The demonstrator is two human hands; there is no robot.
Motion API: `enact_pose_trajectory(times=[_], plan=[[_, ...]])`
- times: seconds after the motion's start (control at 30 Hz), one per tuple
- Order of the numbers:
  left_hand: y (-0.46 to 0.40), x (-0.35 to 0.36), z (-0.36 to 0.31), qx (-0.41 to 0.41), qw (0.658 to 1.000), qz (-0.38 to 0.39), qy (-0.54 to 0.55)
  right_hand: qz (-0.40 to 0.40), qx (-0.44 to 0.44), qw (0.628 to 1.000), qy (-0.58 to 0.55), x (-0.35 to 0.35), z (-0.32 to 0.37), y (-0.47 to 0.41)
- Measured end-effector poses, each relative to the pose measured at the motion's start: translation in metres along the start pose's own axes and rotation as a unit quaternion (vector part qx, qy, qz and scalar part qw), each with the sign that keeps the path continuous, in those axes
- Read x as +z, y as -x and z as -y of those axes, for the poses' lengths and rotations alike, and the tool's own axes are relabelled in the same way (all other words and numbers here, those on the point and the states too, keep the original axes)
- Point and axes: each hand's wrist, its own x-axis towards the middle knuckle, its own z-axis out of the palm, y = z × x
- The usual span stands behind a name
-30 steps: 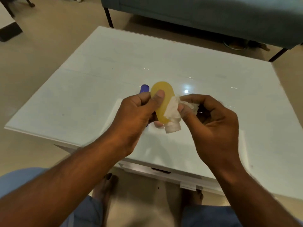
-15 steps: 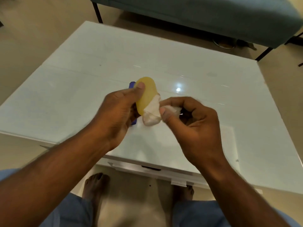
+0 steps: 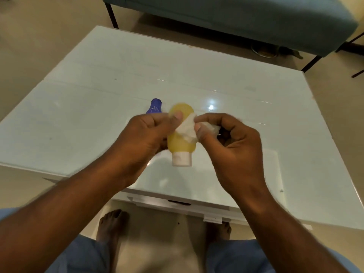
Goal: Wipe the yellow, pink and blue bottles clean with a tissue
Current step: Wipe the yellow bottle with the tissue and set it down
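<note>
My left hand (image 3: 143, 134) grips a small yellow bottle (image 3: 182, 144) above the table, its white cap (image 3: 181, 159) pointing toward me. My right hand (image 3: 230, 146) pinches a crumpled white tissue (image 3: 187, 128) and presses it against the bottle's upper right side. A blue bottle (image 3: 154, 106) lies on the table just behind my left hand, which hides most of it. No pink bottle is in view.
The white glossy table (image 3: 98, 85) fills the middle of the view, its near edge (image 3: 177, 201) just in front of my knees and bare feet. A teal sofa (image 3: 236, 16) on dark legs stands beyond the far edge. Beige floor surrounds the table.
The tissue has slid up the yellow bottle from its cap end toward the upper body, so the white cap now shows. Both hands stay on their holds.
</note>
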Motion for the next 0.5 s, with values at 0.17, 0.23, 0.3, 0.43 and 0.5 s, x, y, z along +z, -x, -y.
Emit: enact_pose_trajectory(times=[0.17, 0.23, 0.3, 0.43, 0.5], plan=[[0.001, 0.004, 0.003, 0.048, 0.997, -0.006, -0.063, 0.002, -0.022, 1.0, 0.017, 0.002, -0.001, 0.001], [-0.004, -0.001, 0.001, 0.025, 0.997, -0.068, -0.027, 0.027, -0.021, 0.999, 0.026, 0.006, -0.003, 0.006], [-0.005, -0.002, 0.002, 0.015, 0.996, -0.085, -0.016, 0.03, -0.014, 0.999, 0.022, 0.008, -0.003, 0.005], [-0.007, 0.002, -0.002, 0.0, 0.987, -0.113, 0.116, 0.026, 0.002, 1.0, -0.008, 0.007, 0.004, 0.002], [-0.011, -0.005, -0.011, -0.013, 0.952, -0.172, 0.252, 0.026, -0.008, 1.0, -0.012, 0.007, 0.007, 0.004]])
